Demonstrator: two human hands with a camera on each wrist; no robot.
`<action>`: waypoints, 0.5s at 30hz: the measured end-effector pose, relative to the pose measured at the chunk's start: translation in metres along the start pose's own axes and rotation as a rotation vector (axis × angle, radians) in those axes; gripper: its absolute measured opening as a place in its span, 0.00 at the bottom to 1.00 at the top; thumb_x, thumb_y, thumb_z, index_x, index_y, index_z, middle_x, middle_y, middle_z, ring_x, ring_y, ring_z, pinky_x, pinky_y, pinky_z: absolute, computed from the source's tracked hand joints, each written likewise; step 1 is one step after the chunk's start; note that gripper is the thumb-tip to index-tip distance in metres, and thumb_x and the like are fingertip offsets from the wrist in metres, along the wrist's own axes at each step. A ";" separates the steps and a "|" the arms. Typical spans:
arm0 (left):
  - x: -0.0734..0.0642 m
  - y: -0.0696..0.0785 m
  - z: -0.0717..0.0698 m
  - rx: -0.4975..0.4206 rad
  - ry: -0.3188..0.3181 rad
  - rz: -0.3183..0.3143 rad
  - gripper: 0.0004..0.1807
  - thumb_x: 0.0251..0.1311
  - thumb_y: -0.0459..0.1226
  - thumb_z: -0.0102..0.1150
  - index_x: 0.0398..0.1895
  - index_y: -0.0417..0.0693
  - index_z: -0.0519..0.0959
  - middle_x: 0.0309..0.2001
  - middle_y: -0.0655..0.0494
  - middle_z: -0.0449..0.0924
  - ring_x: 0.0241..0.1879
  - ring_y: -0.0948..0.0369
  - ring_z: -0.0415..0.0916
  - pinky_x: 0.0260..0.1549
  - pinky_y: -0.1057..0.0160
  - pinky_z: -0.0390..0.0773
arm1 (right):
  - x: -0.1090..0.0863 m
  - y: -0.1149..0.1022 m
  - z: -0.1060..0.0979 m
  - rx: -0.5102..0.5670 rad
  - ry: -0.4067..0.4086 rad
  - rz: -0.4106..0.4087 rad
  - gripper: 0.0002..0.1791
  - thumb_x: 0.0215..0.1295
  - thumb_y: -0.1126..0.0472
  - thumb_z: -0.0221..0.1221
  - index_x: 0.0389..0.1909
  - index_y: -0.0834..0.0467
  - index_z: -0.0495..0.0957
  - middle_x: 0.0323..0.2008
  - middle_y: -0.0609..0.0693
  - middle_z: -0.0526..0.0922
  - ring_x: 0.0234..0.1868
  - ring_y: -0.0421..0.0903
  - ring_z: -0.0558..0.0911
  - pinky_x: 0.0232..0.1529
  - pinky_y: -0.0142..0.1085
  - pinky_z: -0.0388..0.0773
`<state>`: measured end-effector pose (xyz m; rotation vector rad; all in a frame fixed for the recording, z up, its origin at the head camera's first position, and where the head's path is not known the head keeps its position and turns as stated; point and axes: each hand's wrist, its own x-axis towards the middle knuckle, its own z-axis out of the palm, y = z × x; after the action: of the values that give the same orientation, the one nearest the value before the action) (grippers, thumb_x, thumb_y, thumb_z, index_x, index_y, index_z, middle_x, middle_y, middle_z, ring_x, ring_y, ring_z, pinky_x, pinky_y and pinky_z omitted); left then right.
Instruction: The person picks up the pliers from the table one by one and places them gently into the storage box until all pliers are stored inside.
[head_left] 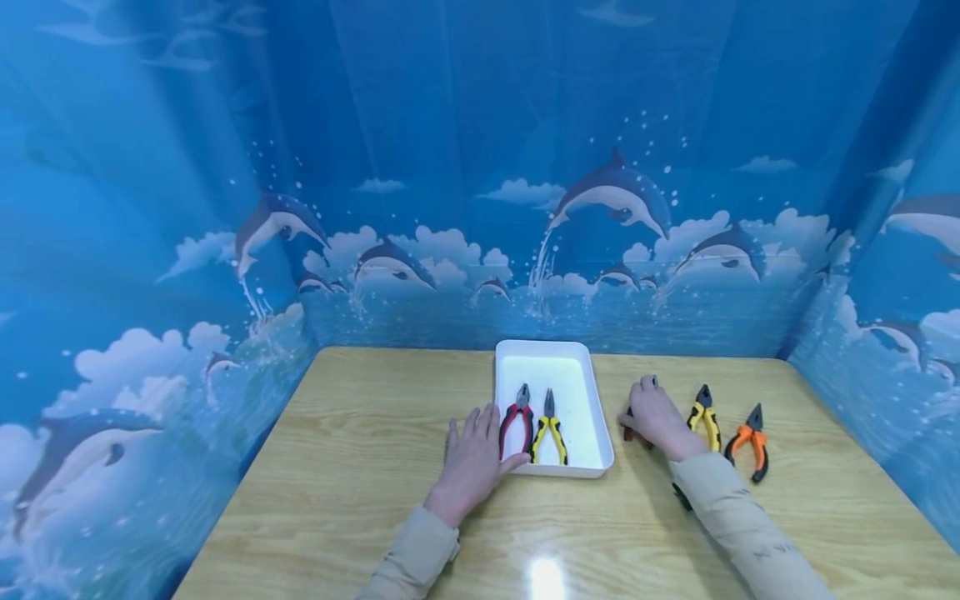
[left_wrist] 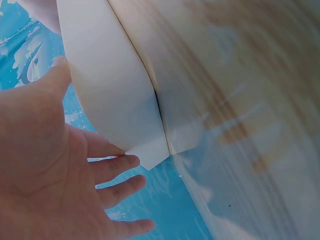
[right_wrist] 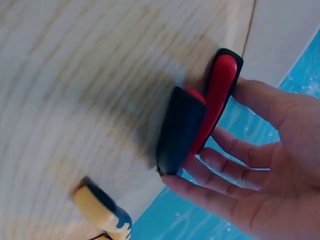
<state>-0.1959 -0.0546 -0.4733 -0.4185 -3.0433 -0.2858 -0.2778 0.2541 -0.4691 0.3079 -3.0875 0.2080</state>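
My left hand lies against the left side of a white tray, fingers fairly straight, thumb over the near rim. In the left wrist view its fingertips touch the tray's outer wall. Inside the tray are red-and-black pliers and yellow-and-black long-nose pliers, side by side. Right of the tray, my right hand grips another pair of pliers with red-and-black handles, thumb on one handle and fingers on the other. The head of these pliers is hidden.
Yellow-and-black pliers lie on the wooden table just right of my right hand. Farther right are orange-and-black pliers. A blue dolphin-printed curtain stands behind the table and along both sides.
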 end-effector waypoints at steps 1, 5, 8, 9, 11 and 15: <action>0.000 0.000 0.000 0.000 0.001 0.001 0.51 0.66 0.67 0.48 0.78 0.38 0.59 0.76 0.42 0.60 0.75 0.43 0.58 0.70 0.35 0.58 | -0.001 -0.001 -0.001 0.004 -0.009 -0.007 0.19 0.64 0.58 0.68 0.32 0.70 0.72 0.39 0.67 0.72 0.33 0.56 0.74 0.37 0.50 0.77; 0.000 -0.001 0.002 -0.004 0.005 0.001 0.51 0.66 0.68 0.48 0.78 0.38 0.59 0.76 0.42 0.60 0.74 0.44 0.59 0.70 0.34 0.59 | -0.007 -0.005 -0.004 0.024 -0.036 -0.022 0.19 0.63 0.58 0.69 0.36 0.71 0.74 0.41 0.66 0.72 0.32 0.53 0.74 0.32 0.46 0.77; 0.000 -0.001 0.003 -0.010 0.006 0.001 0.51 0.66 0.68 0.48 0.78 0.38 0.58 0.76 0.42 0.60 0.75 0.43 0.58 0.70 0.34 0.58 | -0.010 -0.008 -0.004 0.025 -0.054 -0.022 0.20 0.63 0.58 0.70 0.38 0.71 0.74 0.42 0.66 0.71 0.33 0.53 0.74 0.32 0.45 0.78; 0.001 -0.001 0.003 -0.012 0.005 0.000 0.51 0.66 0.68 0.47 0.78 0.38 0.58 0.77 0.42 0.60 0.75 0.43 0.58 0.70 0.34 0.58 | -0.011 -0.009 -0.003 0.027 -0.060 -0.018 0.20 0.62 0.58 0.70 0.39 0.71 0.75 0.42 0.65 0.72 0.33 0.53 0.75 0.33 0.45 0.78; 0.001 -0.002 0.004 -0.015 0.004 -0.002 0.51 0.66 0.68 0.47 0.78 0.39 0.58 0.77 0.42 0.59 0.75 0.43 0.58 0.70 0.34 0.57 | -0.012 -0.011 -0.002 0.028 -0.070 -0.013 0.20 0.62 0.58 0.70 0.41 0.70 0.76 0.43 0.64 0.72 0.35 0.53 0.75 0.35 0.46 0.79; 0.001 -0.001 0.004 -0.014 0.003 -0.005 0.52 0.66 0.69 0.47 0.78 0.39 0.57 0.77 0.42 0.59 0.75 0.43 0.57 0.70 0.33 0.57 | -0.016 -0.014 -0.003 0.048 -0.090 -0.009 0.20 0.61 0.58 0.72 0.43 0.69 0.77 0.46 0.63 0.73 0.38 0.55 0.76 0.37 0.47 0.79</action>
<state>-0.1976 -0.0549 -0.4776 -0.4116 -3.0416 -0.3072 -0.2592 0.2438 -0.4652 0.3421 -3.1729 0.2762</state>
